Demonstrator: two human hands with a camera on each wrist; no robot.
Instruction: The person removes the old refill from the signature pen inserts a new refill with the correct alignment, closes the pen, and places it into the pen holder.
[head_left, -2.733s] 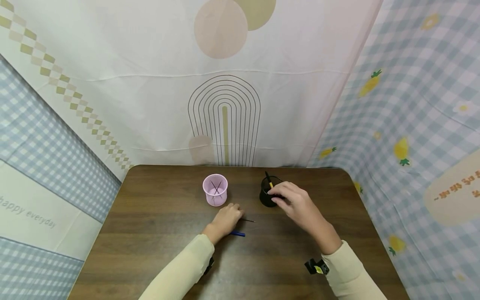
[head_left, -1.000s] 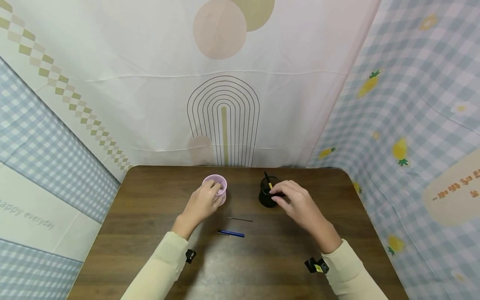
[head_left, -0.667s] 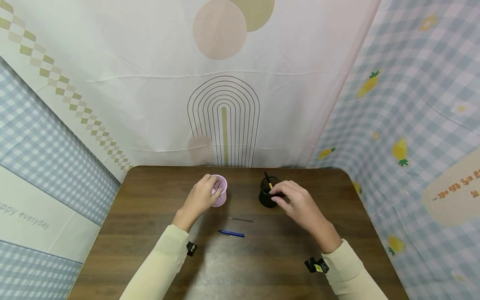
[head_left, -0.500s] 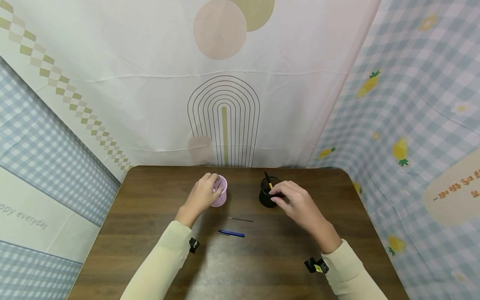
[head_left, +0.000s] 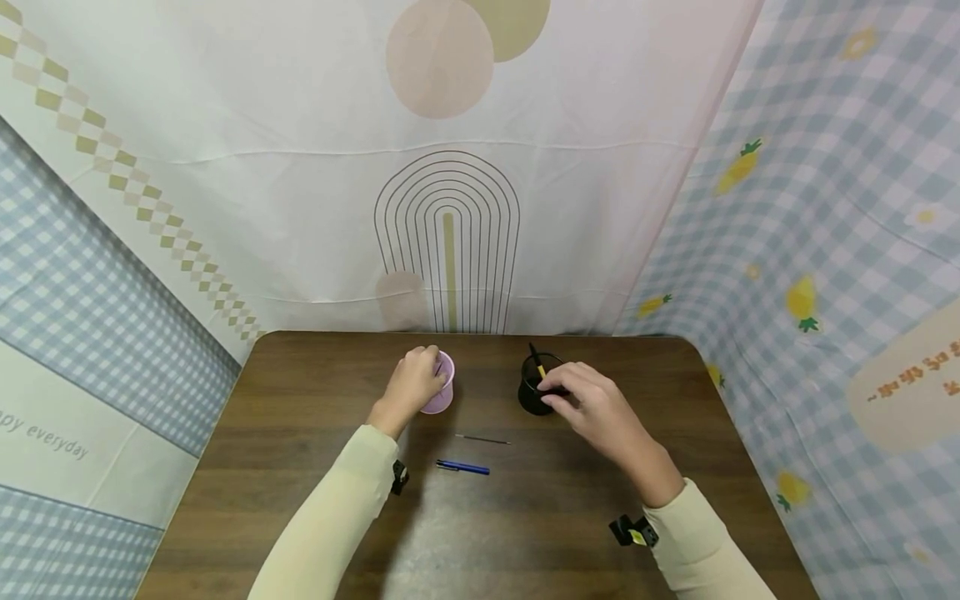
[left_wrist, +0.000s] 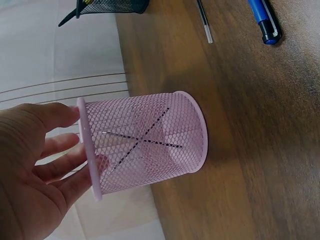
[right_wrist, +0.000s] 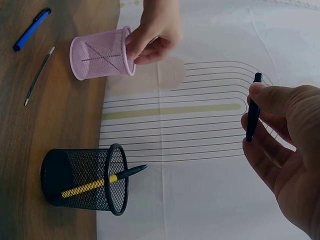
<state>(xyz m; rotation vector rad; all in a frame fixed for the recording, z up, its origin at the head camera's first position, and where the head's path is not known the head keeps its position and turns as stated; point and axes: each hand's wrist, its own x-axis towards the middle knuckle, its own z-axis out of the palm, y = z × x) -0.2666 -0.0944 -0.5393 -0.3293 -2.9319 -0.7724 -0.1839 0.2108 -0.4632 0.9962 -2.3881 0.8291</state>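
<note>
My left hand point(head_left: 408, 383) is at the mouth of a pink mesh pen cup point(left_wrist: 145, 142), thumb at the rim and fingertips reaching just inside. Two thin dark pen refills point(left_wrist: 162, 143) lie crossed in that cup, and nothing shows between the left thumb and fingers. My right hand point(right_wrist: 295, 130) pinches a short black pen barrel point(right_wrist: 253, 112) with a threaded end, between thumb and fingertips. In the head view this hand hovers over the front right of a black mesh pen cup point(right_wrist: 75, 175). A yellow-and-black pen point(right_wrist: 95, 186) leans inside the black cup.
On the brown wooden table point(head_left: 315, 450), a loose refill point(head_left: 483, 439) lies in front of the two cups, with a blue pen point(head_left: 462, 467) nearer to me. A patterned cloth point(head_left: 322, 233) hangs behind the table's far edge.
My left hand has gone from the table beside the loose refill up into the pink cup, then eased back left to its rim. The right hand stays in place.
</note>
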